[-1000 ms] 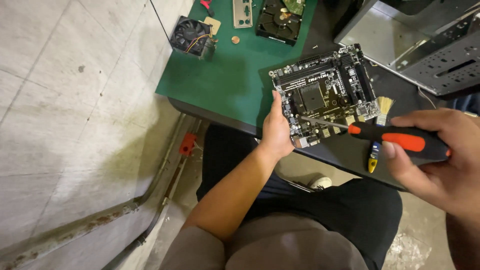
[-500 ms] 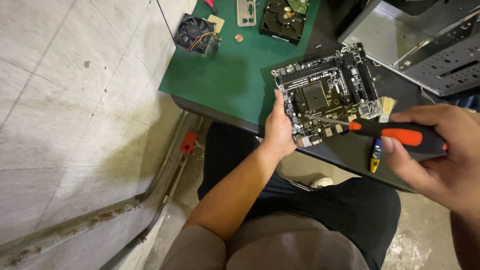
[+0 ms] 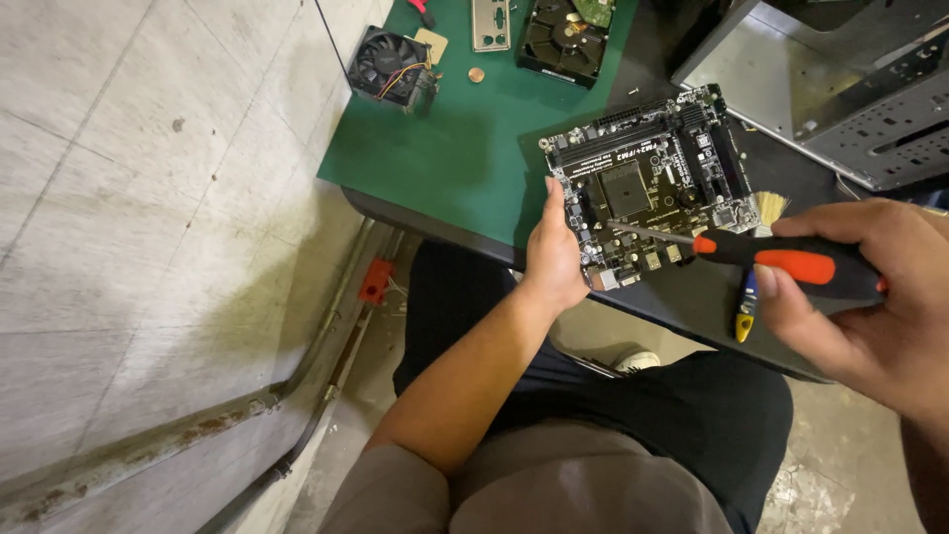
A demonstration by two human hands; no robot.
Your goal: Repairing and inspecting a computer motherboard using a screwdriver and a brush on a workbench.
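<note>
Left hand: fingers closed over the near-left edge of the board, thumb along its side, steadying it flat at centre frame on the desk's dark edge. Right hand, at the right of the frame: fingers wrapped round the black-and-orange handle of the screwdriver. Its thin shaft points left, the tip over the board's lower middle, just below the square socket. Contact with a screw cannot be told.

Board: bare. No cooler, no memory sticks, no cables seen on it. It lies loose outside the metal case, which stands open at upper right.

Around it: a brush touches the board's right edge; yellow-handled pliers lie below it. On the green mat, at upper centre: a fan, a coin, a metal port plate and a hard drive, all well apart from the board.

Judgement: parts are laid out separately, the board is stripped; nothing is mounted in the case as far as is visible.
</note>
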